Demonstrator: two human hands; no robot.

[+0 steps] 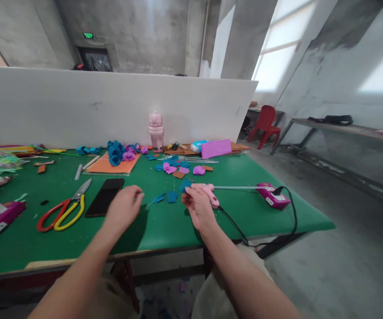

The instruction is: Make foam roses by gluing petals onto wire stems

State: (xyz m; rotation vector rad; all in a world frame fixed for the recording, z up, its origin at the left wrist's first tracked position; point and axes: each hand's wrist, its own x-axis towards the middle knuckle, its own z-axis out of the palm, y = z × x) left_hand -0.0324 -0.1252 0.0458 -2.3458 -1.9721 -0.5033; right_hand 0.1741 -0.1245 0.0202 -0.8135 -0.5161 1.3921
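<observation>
My right hand [198,206] pinches a small teal petal-shaped piece [186,184] between its fingertips. Just behind that hand lies a pink glue gun [207,191] with a clear glue stick [237,187] sticking out of its back. My left hand [127,204] is curled closed and slightly blurred beside a black phone [106,197]; what its fingers hold, if anything, I cannot make out. Between the hands are a thin stem with a teal piece [158,198] at its end and a loose teal piece [172,196] on the green table.
Red-and-yellow-handled scissors [67,210] lie left of the phone. Teal and purple rolled flowers [116,153] rest on orange sheets [94,167]. A pink bottle [156,130] stands by the white partition [111,102]. A purple power strip [272,196] feeds a black cable [234,226].
</observation>
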